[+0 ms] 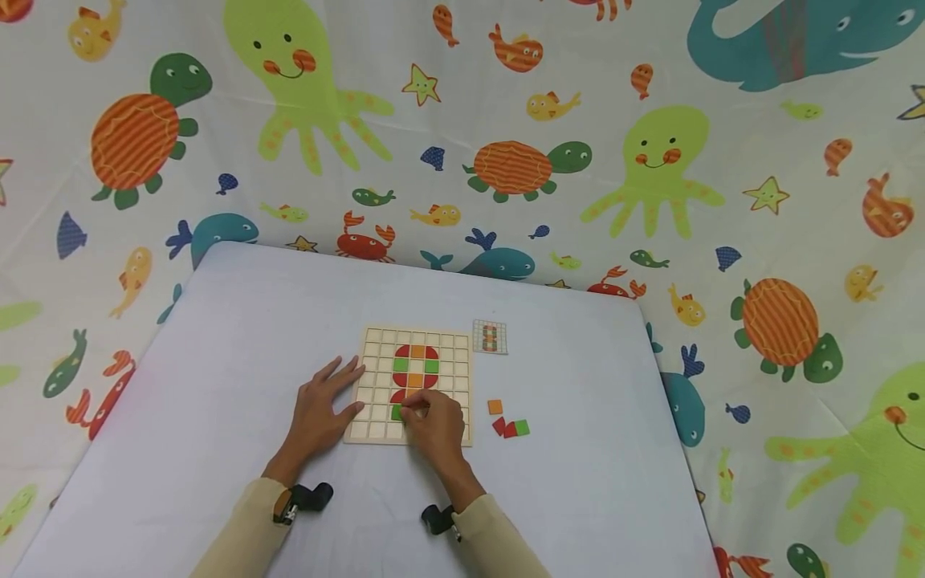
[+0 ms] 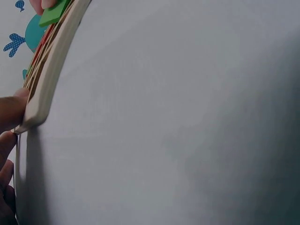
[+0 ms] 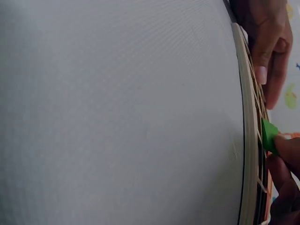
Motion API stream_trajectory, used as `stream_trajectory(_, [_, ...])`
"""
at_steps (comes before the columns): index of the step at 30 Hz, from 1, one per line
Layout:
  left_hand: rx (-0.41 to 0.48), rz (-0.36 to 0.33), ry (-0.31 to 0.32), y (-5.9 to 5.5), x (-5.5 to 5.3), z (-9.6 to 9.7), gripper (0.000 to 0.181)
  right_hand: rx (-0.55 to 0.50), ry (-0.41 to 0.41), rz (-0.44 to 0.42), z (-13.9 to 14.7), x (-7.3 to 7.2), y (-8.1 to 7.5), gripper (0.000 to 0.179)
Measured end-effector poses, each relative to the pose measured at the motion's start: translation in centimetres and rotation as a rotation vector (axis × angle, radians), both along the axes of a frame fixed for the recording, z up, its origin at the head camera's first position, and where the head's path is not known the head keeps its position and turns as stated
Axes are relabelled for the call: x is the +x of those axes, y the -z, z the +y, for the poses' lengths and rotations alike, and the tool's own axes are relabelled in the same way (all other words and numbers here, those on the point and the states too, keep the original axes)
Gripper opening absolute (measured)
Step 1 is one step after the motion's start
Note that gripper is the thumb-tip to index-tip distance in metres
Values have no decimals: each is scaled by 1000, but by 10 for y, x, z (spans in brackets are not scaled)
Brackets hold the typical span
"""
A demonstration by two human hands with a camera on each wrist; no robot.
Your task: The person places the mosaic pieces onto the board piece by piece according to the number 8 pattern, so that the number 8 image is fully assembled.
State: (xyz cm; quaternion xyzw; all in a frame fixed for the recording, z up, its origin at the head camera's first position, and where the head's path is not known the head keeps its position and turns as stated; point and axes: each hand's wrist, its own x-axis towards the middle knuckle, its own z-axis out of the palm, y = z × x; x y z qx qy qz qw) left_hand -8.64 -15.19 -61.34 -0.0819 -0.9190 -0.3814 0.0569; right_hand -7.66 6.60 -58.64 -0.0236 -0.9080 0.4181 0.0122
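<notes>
Pinching green tile (image 3: 269, 136) in R hand (image 1: 437, 421), at lower cells of gridded board (image 1: 376, 429); touching board's L edge w/ L hand (image 1: 323, 401), spread wide; to R on tabletop (image 1: 585, 466), w/ loose orange, red & green tiles (image 1: 495, 407); farther, w/ pattern card (image 1: 490, 337) just beside board's upper R; behind all, w/ sea-animal cloth (image 1: 448, 80).

The gridded board (image 1: 454, 368) is pale cream, its tiles (image 1: 415, 380) red, orange and green, the table (image 1: 578, 369) white.
</notes>
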Motion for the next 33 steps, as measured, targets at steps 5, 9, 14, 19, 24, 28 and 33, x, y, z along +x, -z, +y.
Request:
stream_trajectory(5, [-5, -9, -5, -1, 0, 0, 65, 92, -17, 29, -7, -1, 2, 6])
stream_trajectory(9, [-3, 13, -5, -1, -1, 0, 64, 118, -33, 43, -9, -2, 2, 6])
stream_trajectory(14, [1, 9, -1, 0, -1, -1, 65, 91, -54, 63, -6, -3, 3, 7])
stream_trajectory(19, [1, 2, -1, 1, 0, -2, 66, -17, -62, 92, 8, 0, 3, 12])
stream_trajectory(24, [0, 11, -6, 1, -1, -2, 65, -110, -27, 84, 31, 7, 1, 16])
stream_trajectory(28, [0, 5, -5, 1, 0, -1, 65, -139, 42, 85, 59, 14, -1, 18])
stream_trajectory(33, [2, 2, 1, 1, 0, -1, 65, -152, 136, 101, 101, 21, -4, 22])
